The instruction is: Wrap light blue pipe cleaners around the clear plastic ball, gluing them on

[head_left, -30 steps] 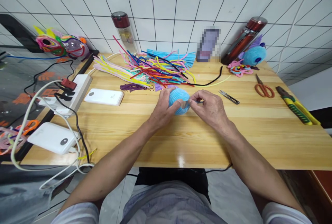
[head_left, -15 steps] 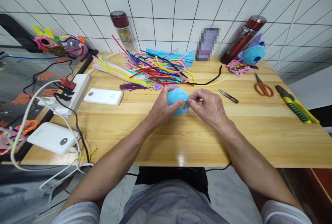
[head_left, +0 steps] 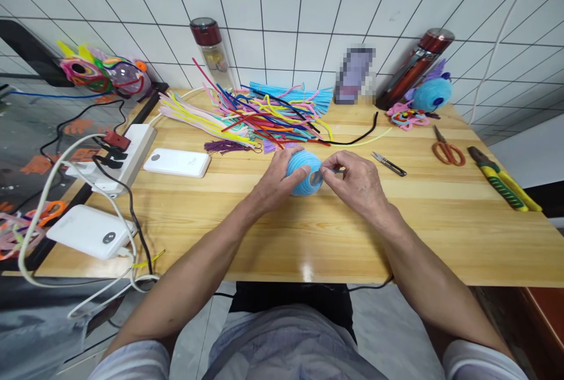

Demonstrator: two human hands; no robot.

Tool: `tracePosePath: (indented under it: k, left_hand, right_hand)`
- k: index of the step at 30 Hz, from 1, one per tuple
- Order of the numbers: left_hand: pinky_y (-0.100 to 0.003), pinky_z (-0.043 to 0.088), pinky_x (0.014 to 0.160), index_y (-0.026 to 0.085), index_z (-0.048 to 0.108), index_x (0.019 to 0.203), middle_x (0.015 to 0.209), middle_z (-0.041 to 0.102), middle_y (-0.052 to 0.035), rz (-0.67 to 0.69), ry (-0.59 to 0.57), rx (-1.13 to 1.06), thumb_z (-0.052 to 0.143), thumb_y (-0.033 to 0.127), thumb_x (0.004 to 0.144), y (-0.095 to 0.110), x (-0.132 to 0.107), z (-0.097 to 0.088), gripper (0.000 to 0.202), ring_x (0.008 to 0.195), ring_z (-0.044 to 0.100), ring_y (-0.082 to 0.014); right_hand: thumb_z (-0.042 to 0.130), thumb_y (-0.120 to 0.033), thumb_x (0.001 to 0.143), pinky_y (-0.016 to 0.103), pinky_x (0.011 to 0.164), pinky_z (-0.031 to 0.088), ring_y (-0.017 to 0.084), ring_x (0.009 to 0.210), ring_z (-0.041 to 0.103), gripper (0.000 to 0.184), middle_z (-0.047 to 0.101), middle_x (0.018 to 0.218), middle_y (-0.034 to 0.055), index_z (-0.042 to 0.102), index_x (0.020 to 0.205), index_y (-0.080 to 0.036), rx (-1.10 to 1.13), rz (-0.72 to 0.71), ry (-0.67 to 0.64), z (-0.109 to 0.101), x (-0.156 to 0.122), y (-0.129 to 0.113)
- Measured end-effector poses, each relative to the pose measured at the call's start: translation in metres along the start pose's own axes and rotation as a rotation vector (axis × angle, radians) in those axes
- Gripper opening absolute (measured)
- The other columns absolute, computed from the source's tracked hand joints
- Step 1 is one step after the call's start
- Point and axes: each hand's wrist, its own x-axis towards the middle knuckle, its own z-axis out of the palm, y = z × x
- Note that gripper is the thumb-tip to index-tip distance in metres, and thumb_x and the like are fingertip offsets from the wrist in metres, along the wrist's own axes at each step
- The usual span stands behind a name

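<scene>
Wooden bench: its bare front runs along the person's side; the far edge meets a white tiled wall.
Heap of fuzzy stems: many colours, tangled, along the bench's far edge, just beyond the hands.
Left hand: curled around a ball, thumb on the near face, fingers behind.
Right hand: drawn to a narrow pinch, thumb against forefinger, at the ball's right side.
Blue ball: between the hands, about midway along the bench and midway from front edge to wall edge; whether it touches the wood, I cannot tell.
Ball's feel: ringed with ridges, probably fuzzy stem wound in coils; likely light, soft on the surface, not slippery, and apt to dent or loosen if squeezed hard.
Ball's best hold: likely broadly around the left side, as the left hand has it, with the right side kept accessible.
Slim grey piece: in the right hand's pinch; likely light, thin and easily bent, best held near its tip.
Hidden or unclear: the ball's far left side lies behind the hand; the pale patch on its right could be an opening or bare core; the grey piece's tip and material are too small to tell.
</scene>
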Motion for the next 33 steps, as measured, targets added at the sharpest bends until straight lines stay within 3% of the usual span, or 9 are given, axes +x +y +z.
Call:
tracePosePath:
  k: [4,12,17,22,25,27,29,33]
  left_hand:
    - [-0.057,0.040,0.128,0.018,0.049,0.154,0.160,0.052,-0.0195,0.007,-0.066,-0.004,0.072,0.053,0.090,0.0008,0.0003,-0.0035,0.076,0.150,0.050,-0.0364]
    - [-0.056,0.042,0.126,0.020,0.051,0.151,0.158,0.056,-0.0178,0.026,-0.066,-0.008,0.070,0.052,0.093,-0.0003,0.0021,-0.0049,0.069,0.147,0.054,-0.0352]
    - [-0.054,0.041,0.127,0.020,0.053,0.148,0.156,0.058,-0.0159,0.010,-0.039,-0.031,0.052,0.054,0.102,0.0003,0.0019,-0.0048,0.057,0.146,0.055,-0.0325]
    - [-0.053,0.040,0.128,0.020,0.056,0.146,0.156,0.060,-0.0154,0.013,0.000,-0.027,0.053,0.054,0.102,-0.0014,0.0026,-0.0014,0.055,0.147,0.055,-0.0321]
    - [-0.051,0.042,0.126,0.020,0.058,0.144,0.154,0.063,-0.0145,0.008,0.091,-0.069,0.054,0.053,0.102,-0.0033,0.0036,0.0016,0.054,0.145,0.058,-0.0315]
    - [-0.048,0.047,0.121,0.021,0.063,0.135,0.146,0.068,-0.0123,0.000,0.198,-0.115,0.051,0.051,0.104,-0.0047,0.0049,0.0026,0.044,0.139,0.062,-0.0292]
    - [-0.045,0.052,0.114,0.022,0.068,0.114,0.131,0.075,-0.0099,-0.012,0.298,-0.161,0.048,0.047,0.105,-0.0061,0.0064,0.0023,0.033,0.128,0.068,-0.0264]
    - [-0.041,0.055,0.099,0.023,0.061,0.085,0.097,0.075,-0.0060,-0.011,0.404,-0.227,0.048,0.040,0.103,-0.0084,0.0092,-0.0005,0.027,0.100,0.070,-0.0225]
  right_hand:
    - [0.064,-0.018,0.085,0.034,0.072,0.053,0.021,0.075,0.071,0.011,0.079,0.081,0.0039,0.071,0.080,-0.024,-0.007,-0.009,0.011,0.0005,-0.0002,0.0002]
    - [0.064,-0.019,0.086,0.034,0.072,0.054,0.021,0.076,0.071,0.010,0.080,0.082,0.0039,0.072,0.081,-0.025,-0.011,-0.001,0.003,0.0001,-0.0001,-0.0006]
    - [0.065,-0.020,0.086,0.035,0.072,0.054,0.022,0.075,0.070,0.010,0.079,0.082,0.0037,0.072,0.081,-0.025,-0.008,0.012,0.002,0.0005,-0.0006,0.0008]
    - [0.065,-0.019,0.086,0.034,0.072,0.054,0.021,0.076,0.071,0.010,0.079,0.082,0.0035,0.072,0.081,-0.025,-0.006,0.004,0.005,0.0009,-0.0010,0.0007]
    - [0.065,-0.019,0.086,0.034,0.072,0.053,0.021,0.076,0.071,0.010,0.079,0.082,0.0032,0.072,0.081,-0.025,-0.011,0.001,0.006,0.0009,-0.0011,-0.0001]
    - [0.065,-0.020,0.087,0.034,0.072,0.053,0.021,0.076,0.071,0.010,0.079,0.083,0.0039,0.071,0.082,-0.025,-0.013,0.000,0.004,0.0008,-0.0011,-0.0003]
    - [0.065,-0.020,0.087,0.034,0.072,0.053,0.021,0.076,0.071,0.009,0.079,0.083,0.0047,0.071,0.082,-0.024,-0.014,-0.003,0.006,0.0008,-0.0011,0.0000]
    - [0.066,-0.019,0.086,0.034,0.073,0.053,0.021,0.076,0.071,0.009,0.079,0.083,0.0046,0.072,0.082,-0.024,-0.017,-0.006,0.008,0.0013,-0.0011,0.0008]
